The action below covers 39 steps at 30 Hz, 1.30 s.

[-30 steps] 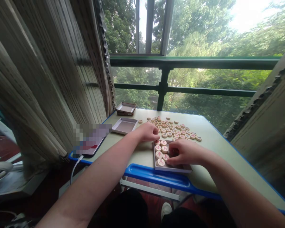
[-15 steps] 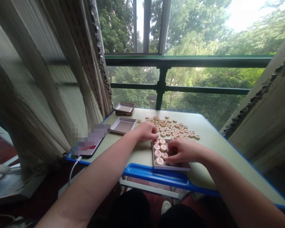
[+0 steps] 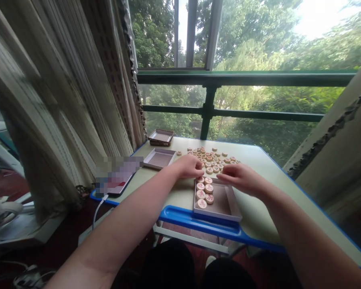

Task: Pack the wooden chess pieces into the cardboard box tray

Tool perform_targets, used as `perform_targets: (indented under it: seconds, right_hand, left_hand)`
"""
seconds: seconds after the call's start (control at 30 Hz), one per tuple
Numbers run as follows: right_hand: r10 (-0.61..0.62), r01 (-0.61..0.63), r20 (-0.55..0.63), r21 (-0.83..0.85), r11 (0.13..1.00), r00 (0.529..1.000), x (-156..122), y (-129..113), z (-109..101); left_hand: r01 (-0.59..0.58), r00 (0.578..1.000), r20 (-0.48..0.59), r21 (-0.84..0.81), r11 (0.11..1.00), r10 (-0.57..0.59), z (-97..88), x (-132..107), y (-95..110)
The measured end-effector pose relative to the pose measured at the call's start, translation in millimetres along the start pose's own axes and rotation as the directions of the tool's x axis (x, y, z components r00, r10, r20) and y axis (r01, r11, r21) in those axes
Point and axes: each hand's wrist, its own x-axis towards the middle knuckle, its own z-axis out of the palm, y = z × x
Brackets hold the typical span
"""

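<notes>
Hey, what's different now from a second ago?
The bare right hand has moved away from the round, pale, red-marked discs inside the shallow, grey-brown rectangular box, going forward to the box's far edge, near the loose round pale discs. Whether it holds one, I can't tell. The bare left hand stayed by the box's far left corner, and the seven discs showing inside look the same.

The left hand (image 3: 190,165) is bare, and so is the left forearm (image 3: 123,220) behind it. The right hand (image 3: 242,176) and right forearm (image 3: 307,230) look just as bare to me. Well below the hands, black cloth (image 3: 168,265) covers both legs, too dark for me to pick out seams. Between them, a pale, rounded shoe (image 3: 209,261) pokes into sight.
</notes>
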Motion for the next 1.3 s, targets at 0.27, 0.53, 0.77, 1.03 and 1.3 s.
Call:
perform_targets:
  seconds: [0.27, 0.53, 0.77, 1.03, 1.3]
  right_hand:
    - [0.253, -0.285, -0.189, -0.164, 0.944, 0.949, 15.0, 31.9, 6.9]
    - [0.252, -0.282, -0.191, -0.146, 0.948, 0.949, 18.2, 33.1, 8.5]
    - [0.26, -0.269, -0.1, -0.089, 0.959, 0.961, 18.3, 37.1, 10.3]
    - [0.337, -0.336, -0.059, 0.034, 0.941, 0.94, 16.0, 29.6, 13.2]
    - [0.368, -0.365, -0.08, 0.049, 0.93, 0.926, 19.5, 27.8, 15.8]
  left_hand:
    - [-0.102, 0.989, -0.102, 0.036, 0.994, 0.105, 0.8, 2.1, -0.3]
    - [-0.126, 0.989, -0.068, 0.077, 0.989, 0.131, 4.1, 4.3, -4.7]
    - [-0.125, 0.99, -0.059, 0.094, 0.988, 0.131, 6.9, 6.5, -11.2]
    - [-0.083, 0.994, -0.055, 0.145, 0.986, 0.092, 8.1, 7.3, -12.6]
    - [-0.071, 0.993, -0.083, 0.133, 0.989, 0.083, 8.2, 7.8, -14.1]
